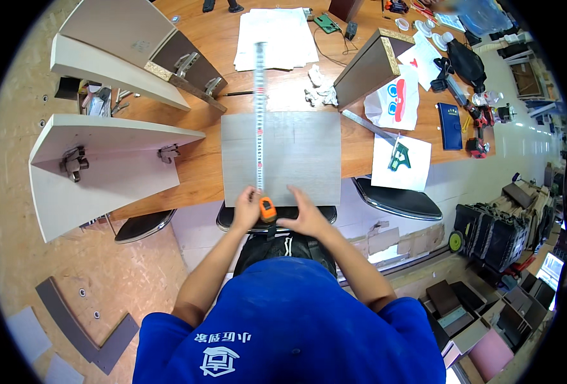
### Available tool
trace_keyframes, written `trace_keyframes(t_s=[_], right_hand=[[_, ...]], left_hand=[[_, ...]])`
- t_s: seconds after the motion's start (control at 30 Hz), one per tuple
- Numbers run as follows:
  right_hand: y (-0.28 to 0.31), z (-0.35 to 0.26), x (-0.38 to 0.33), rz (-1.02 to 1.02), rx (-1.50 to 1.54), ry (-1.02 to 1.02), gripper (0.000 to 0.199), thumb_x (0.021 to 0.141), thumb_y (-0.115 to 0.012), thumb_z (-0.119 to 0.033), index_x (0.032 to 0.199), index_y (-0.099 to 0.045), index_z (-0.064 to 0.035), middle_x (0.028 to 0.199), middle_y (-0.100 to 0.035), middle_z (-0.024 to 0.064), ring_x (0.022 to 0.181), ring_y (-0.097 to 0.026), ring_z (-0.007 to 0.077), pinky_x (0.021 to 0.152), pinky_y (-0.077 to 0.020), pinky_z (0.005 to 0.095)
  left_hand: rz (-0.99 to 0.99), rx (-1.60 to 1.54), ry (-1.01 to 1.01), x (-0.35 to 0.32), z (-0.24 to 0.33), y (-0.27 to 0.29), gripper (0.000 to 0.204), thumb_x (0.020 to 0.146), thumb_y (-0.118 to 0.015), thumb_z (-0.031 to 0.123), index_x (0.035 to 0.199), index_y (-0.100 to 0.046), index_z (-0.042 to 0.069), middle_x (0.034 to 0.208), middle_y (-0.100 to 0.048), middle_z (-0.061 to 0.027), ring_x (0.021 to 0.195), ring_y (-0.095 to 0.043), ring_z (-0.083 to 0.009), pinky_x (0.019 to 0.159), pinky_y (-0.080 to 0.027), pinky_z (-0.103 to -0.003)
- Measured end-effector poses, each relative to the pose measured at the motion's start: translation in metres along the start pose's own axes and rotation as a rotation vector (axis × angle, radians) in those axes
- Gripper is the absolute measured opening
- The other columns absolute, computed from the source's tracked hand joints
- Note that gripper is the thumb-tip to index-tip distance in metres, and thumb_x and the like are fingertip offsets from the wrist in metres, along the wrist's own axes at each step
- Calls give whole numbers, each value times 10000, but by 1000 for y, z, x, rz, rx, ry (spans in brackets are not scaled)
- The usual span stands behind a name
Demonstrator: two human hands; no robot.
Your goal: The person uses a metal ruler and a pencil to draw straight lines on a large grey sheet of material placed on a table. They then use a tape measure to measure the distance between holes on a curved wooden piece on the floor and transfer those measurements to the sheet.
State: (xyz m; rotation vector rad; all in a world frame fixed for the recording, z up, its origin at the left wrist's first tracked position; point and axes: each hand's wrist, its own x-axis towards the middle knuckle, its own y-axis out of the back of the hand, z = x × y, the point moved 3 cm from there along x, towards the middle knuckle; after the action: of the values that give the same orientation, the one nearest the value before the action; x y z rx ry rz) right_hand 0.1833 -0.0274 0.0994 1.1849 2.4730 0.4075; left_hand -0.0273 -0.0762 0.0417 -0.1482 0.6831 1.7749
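Observation:
A grey board [306,157] lies flat at the table's front edge, in front of me. My left hand [247,208] is closed at the mouth of an orange tape measure [267,209], its fingers against the blade. The pulled-out blade [260,137] runs straight away from me over the board, and its far end, a little blurred, lies over the white paper stack [276,41]. My right hand [306,216] is open beside the case, thumb and fingers apart, near the board's front edge. Whether its thumb touches the case I cannot tell.
Pale hinged panels [104,160] stand at the left. A brown panel [373,67] stands upright at the right, near a combination square [399,157] on white paper. Farther right are a blue notebook [450,127] and a red power tool [479,147]. Black stools [399,200] sit below the edge.

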Motion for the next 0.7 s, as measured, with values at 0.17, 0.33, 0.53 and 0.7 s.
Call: trace_keyframes(t_s=[0.17,0.33,0.53,0.7], right_hand=[[-30,12,-20,137,15,68,688,758,-800,-125,1362,-487,-19,1349,-546,232,1243,-544,407,1052,-454,427],[12,30,-57,61,-101,87,591,777,-732,-52,1331,-524,-55,1358,-565,212,1227,-563,410,1036,-470,437],[48,48,-70,-47,-269,115,588,764,-745,-50,1311,-530,-70,1313,-596,209,1193,-586,415,1015,-483,450],[75,49,-58,-189,-325,-4,556,770,-735,-58,1289,-537,-86,1294,-596,203,1138,-598,422,974,-494,457]], left_hand=[[4,-683,262,-33,-20,-85,101,1026,-540,145,992,-565,53,834,-639,-42,706,-600,-91,586,-524,-274],[-135,-553,335,-50,-3,-112,239,994,-618,238,964,-602,1,835,-659,-70,687,-628,-113,571,-564,-303],[95,-489,157,-23,11,-88,359,1029,-583,307,854,-634,-2,727,-607,7,661,-479,-55,603,-391,-252],[233,-728,316,40,-6,-60,317,1018,-593,325,868,-618,47,718,-593,-8,581,-517,-84,514,-435,-235]])
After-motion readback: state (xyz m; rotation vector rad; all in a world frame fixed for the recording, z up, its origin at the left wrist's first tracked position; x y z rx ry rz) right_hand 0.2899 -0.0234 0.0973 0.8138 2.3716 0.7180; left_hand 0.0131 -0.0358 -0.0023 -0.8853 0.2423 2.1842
